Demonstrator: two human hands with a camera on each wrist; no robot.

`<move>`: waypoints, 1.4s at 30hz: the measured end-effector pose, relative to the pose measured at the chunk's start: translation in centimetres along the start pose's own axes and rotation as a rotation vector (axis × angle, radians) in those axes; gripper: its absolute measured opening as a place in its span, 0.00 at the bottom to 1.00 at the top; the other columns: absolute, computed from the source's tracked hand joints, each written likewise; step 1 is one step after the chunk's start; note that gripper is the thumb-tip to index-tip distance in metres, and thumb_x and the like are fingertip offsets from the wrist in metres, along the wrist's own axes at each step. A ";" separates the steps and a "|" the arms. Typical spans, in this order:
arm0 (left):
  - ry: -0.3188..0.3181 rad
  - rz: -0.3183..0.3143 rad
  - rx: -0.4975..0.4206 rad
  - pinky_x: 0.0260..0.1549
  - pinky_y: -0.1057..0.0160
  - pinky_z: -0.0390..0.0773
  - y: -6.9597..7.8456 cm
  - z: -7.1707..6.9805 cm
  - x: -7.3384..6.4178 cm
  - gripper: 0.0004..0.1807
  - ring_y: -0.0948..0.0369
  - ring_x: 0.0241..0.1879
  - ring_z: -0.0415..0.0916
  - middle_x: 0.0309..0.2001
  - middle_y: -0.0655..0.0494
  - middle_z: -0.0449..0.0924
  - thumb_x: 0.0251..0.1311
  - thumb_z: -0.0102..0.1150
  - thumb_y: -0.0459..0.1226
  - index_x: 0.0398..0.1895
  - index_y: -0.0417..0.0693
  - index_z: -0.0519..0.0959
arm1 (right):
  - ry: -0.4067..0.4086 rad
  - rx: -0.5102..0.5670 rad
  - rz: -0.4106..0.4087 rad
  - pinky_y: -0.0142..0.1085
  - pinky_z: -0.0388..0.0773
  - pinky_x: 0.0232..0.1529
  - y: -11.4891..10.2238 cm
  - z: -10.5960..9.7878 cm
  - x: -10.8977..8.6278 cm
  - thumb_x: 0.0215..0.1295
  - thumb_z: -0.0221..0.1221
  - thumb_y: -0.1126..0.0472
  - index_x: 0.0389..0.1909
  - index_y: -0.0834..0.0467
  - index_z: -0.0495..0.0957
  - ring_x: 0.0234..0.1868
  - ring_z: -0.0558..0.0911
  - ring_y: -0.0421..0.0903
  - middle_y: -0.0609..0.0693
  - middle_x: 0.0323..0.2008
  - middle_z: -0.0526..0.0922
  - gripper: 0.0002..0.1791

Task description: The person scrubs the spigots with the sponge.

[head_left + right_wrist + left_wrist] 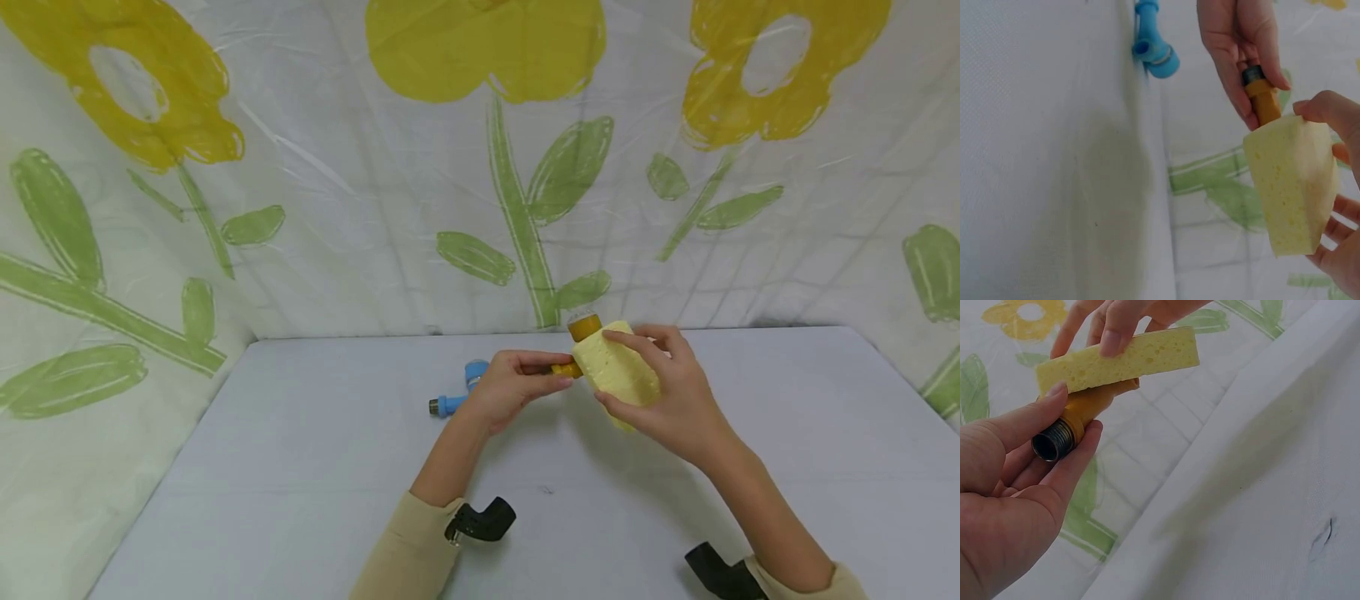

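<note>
The left hand (517, 390) pinches a yellow threaded tap (1085, 411); the right hand (678, 396) grips a sponge (1288, 187) against it, apparently wiping; the next stroke likely needs steadiness

- White bench (300, 467), with a small mark (546, 490) on its surface.
- Blue pipe fitting (1155, 44), lying on the bench, left of its middle, toward its far edge.
- Pale sheet (337, 275) behind the bench and along its sides, printed with yellow flowers (480, 50) and green leaves (573, 171).
</note>
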State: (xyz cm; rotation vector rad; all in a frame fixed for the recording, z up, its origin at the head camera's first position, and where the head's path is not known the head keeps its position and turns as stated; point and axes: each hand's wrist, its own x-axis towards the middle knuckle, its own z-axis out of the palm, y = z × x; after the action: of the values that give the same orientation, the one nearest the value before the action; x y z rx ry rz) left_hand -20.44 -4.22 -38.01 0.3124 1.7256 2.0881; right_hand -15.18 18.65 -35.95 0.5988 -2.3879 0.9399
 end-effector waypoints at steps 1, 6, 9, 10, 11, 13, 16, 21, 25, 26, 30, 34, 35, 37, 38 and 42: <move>-0.001 0.002 -0.002 0.56 0.63 0.85 0.0 0.0 0.0 0.20 0.60 0.53 0.85 0.61 0.36 0.83 0.67 0.63 0.21 0.62 0.25 0.79 | -0.001 -0.004 -0.007 0.52 0.80 0.41 0.0 0.0 0.0 0.44 0.82 0.68 0.62 0.57 0.81 0.53 0.75 0.59 0.62 0.56 0.74 0.39; 0.006 -0.004 0.000 0.57 0.63 0.85 0.2 0.1 0.0 0.20 0.61 0.53 0.85 0.61 0.39 0.84 0.67 0.64 0.22 0.63 0.28 0.80 | 0.027 -0.031 0.009 0.53 0.80 0.40 -0.1 -0.3 0.1 0.46 0.82 0.67 0.62 0.57 0.81 0.51 0.76 0.59 0.63 0.54 0.74 0.38; 0.015 -0.001 -0.008 0.58 0.62 0.84 0.3 0.2 0.0 0.21 0.61 0.53 0.85 0.60 0.39 0.84 0.67 0.64 0.22 0.63 0.28 0.80 | 0.034 -0.029 0.030 0.49 0.79 0.39 -0.1 -0.2 0.1 0.46 0.82 0.67 0.63 0.56 0.81 0.50 0.76 0.57 0.62 0.54 0.74 0.38; 0.017 0.004 -0.013 0.58 0.62 0.85 0.3 0.2 -0.1 0.20 0.60 0.53 0.85 0.60 0.39 0.85 0.67 0.64 0.22 0.62 0.28 0.80 | 0.030 -0.025 0.027 0.48 0.78 0.39 -0.1 -0.1 0.1 0.46 0.82 0.67 0.63 0.56 0.81 0.50 0.75 0.56 0.61 0.53 0.74 0.38; 0.020 0.008 -0.017 0.58 0.62 0.85 0.3 0.2 -0.1 0.20 0.60 0.53 0.86 0.60 0.39 0.85 0.67 0.64 0.22 0.62 0.27 0.80 | 0.025 -0.023 0.019 0.47 0.78 0.40 -0.1 0.0 0.1 0.46 0.82 0.67 0.62 0.56 0.82 0.50 0.75 0.56 0.61 0.53 0.74 0.38; 0.024 0.015 -0.030 0.58 0.61 0.84 0.3 0.3 -0.1 0.20 0.59 0.53 0.86 0.59 0.38 0.85 0.67 0.63 0.21 0.62 0.26 0.80 | 0.018 -0.022 0.000 0.46 0.78 0.40 -0.1 0.3 0.0 0.45 0.82 0.67 0.62 0.56 0.82 0.49 0.75 0.54 0.60 0.53 0.74 0.38; 0.017 0.026 -0.033 0.59 0.60 0.84 0.3 0.3 -0.2 0.20 0.59 0.53 0.86 0.59 0.38 0.85 0.68 0.63 0.21 0.62 0.26 0.80 | 0.024 -0.025 -0.001 0.48 0.78 0.40 -0.2 0.4 0.0 0.45 0.82 0.66 0.62 0.56 0.82 0.49 0.75 0.55 0.61 0.52 0.74 0.38; -0.027 0.039 -0.017 0.61 0.60 0.83 0.4 0.4 -0.2 0.20 0.61 0.55 0.84 0.60 0.39 0.84 0.70 0.62 0.23 0.64 0.27 0.79 | 0.052 -0.024 0.074 0.53 0.78 0.42 -0.3 0.0 0.1 0.47 0.81 0.66 0.62 0.57 0.82 0.50 0.76 0.58 0.63 0.53 0.74 0.37; -0.063 0.047 -0.049 0.63 0.61 0.81 0.5 0.3 -0.3 0.22 0.63 0.56 0.82 0.64 0.37 0.81 0.72 0.57 0.22 0.68 0.26 0.75 | 0.062 -0.020 0.091 0.53 0.77 0.44 -0.2 -0.2 0.2 0.48 0.81 0.66 0.63 0.59 0.81 0.52 0.76 0.59 0.63 0.52 0.74 0.37; -0.073 0.052 -0.060 0.64 0.61 0.80 0.6 0.3 -0.4 0.22 0.63 0.56 0.82 0.66 0.36 0.79 0.73 0.56 0.21 0.69 0.25 0.73 | 0.068 -0.020 0.094 0.53 0.77 0.44 -0.2 -0.2 0.2 0.48 0.81 0.66 0.63 0.59 0.81 0.52 0.76 0.59 0.63 0.51 0.74 0.37; -0.106 0.067 -0.085 0.65 0.61 0.79 0.8 0.3 -0.5 0.24 0.64 0.57 0.80 0.67 0.35 0.77 0.73 0.53 0.20 0.71 0.23 0.70 | 0.087 -0.009 0.115 0.51 0.76 0.44 -0.2 -0.1 0.2 0.48 0.81 0.67 0.63 0.59 0.81 0.53 0.75 0.59 0.63 0.51 0.74 0.37; -0.115 0.082 -0.089 0.64 0.62 0.80 0.7 0.2 -0.5 0.24 0.65 0.55 0.82 0.67 0.34 0.77 0.73 0.52 0.20 0.71 0.22 0.69 | 0.067 0.010 0.115 0.46 0.75 0.43 -0.5 0.4 0.0 0.48 0.81 0.65 0.64 0.56 0.81 0.50 0.75 0.54 0.61 0.51 0.73 0.38; -0.115 0.086 -0.090 0.63 0.62 0.80 0.6 0.2 -0.5 0.24 0.66 0.54 0.82 0.67 0.33 0.77 0.73 0.52 0.19 0.71 0.22 0.69 | 0.061 0.011 0.106 0.44 0.75 0.43 -0.6 0.5 0.0 0.48 0.81 0.65 0.64 0.56 0.81 0.49 0.75 0.53 0.60 0.51 0.73 0.38; -0.116 0.096 -0.093 0.63 0.63 0.81 0.6 0.2 -0.5 0.24 0.67 0.53 0.82 0.67 0.33 0.76 0.73 0.51 0.19 0.71 0.22 0.68 | 0.054 0.012 0.083 0.41 0.74 0.42 -0.8 0.7 0.0 0.48 0.81 0.65 0.64 0.55 0.81 0.48 0.75 0.51 0.60 0.51 0.74 0.38; -0.116 0.101 -0.094 0.62 0.63 0.81 0.6 0.1 -0.5 0.25 0.67 0.53 0.82 0.67 0.33 0.76 0.73 0.51 0.19 0.71 0.22 0.68 | 0.054 0.009 0.070 0.41 0.74 0.41 -0.9 0.7 0.0 0.48 0.81 0.65 0.64 0.56 0.81 0.48 0.75 0.51 0.60 0.51 0.74 0.38; -0.115 0.110 -0.097 0.62 0.63 0.81 0.5 0.2 -0.5 0.25 0.66 0.54 0.83 0.66 0.35 0.78 0.72 0.52 0.19 0.71 0.23 0.69 | 0.081 0.007 0.064 0.39 0.73 0.43 -1.0 0.5 0.1 0.46 0.82 0.67 0.63 0.58 0.82 0.51 0.77 0.55 0.61 0.50 0.75 0.38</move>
State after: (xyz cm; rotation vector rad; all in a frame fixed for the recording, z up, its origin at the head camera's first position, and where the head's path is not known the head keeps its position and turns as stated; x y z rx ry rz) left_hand -20.04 -4.33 -37.44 0.4984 1.5675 2.1777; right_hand -14.84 17.61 -35.74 0.4801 -2.3446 0.9812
